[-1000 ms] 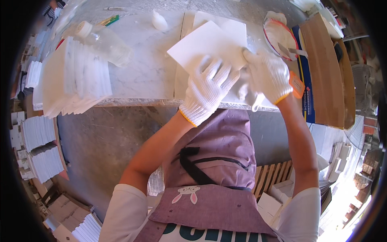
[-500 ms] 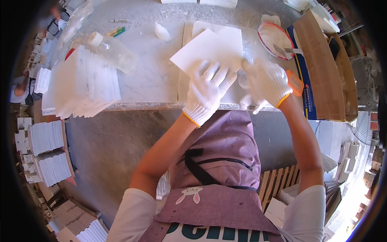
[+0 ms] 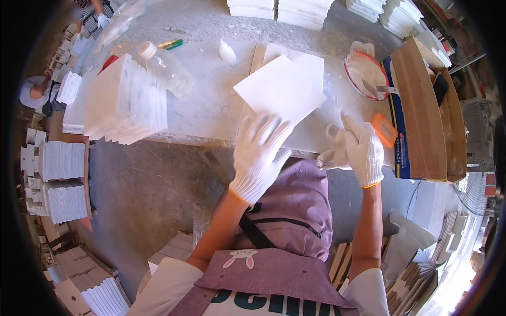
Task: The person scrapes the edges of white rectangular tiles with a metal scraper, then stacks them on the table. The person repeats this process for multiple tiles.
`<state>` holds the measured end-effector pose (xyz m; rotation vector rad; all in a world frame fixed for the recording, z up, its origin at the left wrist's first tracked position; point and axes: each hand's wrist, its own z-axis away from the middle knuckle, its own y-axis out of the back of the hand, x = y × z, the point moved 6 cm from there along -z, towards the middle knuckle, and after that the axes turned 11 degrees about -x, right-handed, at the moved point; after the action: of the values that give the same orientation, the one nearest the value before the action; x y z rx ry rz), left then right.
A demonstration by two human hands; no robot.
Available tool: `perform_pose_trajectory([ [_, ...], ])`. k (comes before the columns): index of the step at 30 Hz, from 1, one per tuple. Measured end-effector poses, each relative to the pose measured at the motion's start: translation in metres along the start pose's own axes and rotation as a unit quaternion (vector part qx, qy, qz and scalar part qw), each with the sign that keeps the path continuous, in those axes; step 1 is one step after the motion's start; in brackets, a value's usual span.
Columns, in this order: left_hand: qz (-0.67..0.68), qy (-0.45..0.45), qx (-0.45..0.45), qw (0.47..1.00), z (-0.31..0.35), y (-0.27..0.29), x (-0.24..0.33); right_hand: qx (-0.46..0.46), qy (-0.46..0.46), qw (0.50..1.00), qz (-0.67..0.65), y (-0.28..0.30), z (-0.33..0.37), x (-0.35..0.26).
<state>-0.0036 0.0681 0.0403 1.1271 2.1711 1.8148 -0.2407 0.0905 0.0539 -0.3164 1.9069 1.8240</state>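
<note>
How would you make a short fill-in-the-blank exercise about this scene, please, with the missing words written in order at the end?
1. The gloves on the left hand and the right hand are mainly ____ in colour.
2. One flat white piece lies at an angle on ____ of another flat white piece.
3. The stack of white slabs stands on the person's ____ side.
4. The small object beside the cardboard box is bright ____.

Missing words: white; top; left; orange.

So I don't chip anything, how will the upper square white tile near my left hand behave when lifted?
The flat, square white tile is probably stiff, given its straight edges; its smooth-looking face may slip, and its sharp corners could chip.
</note>
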Motion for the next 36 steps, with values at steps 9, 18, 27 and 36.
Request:
perform_pose_trajectory([
  [9, -0.13, -0.105, -0.032, 0.985, -0.043, -0.033, 0.009, -0.024, 0.17, 0.962, 0.213, -0.017, -0.051, -0.055],
  [18, -0.423, -0.11, -0.122, 0.891, -0.043, -0.083, 0.001, -0.01, 0.193, 0.945, 0.263, -0.021, -0.063, -0.057],
  [27, -0.047, -0.091, 0.067, 0.992, -0.041, -0.031, 0.01, 0.008, 0.176, 0.959, 0.223, -0.029, -0.078, -0.043],
  [36, -0.061, -0.078, 0.05, 0.994, -0.041, -0.042, 0.009, -0.037, 0.114, 0.963, 0.241, -0.022, -0.062, -0.068],
])
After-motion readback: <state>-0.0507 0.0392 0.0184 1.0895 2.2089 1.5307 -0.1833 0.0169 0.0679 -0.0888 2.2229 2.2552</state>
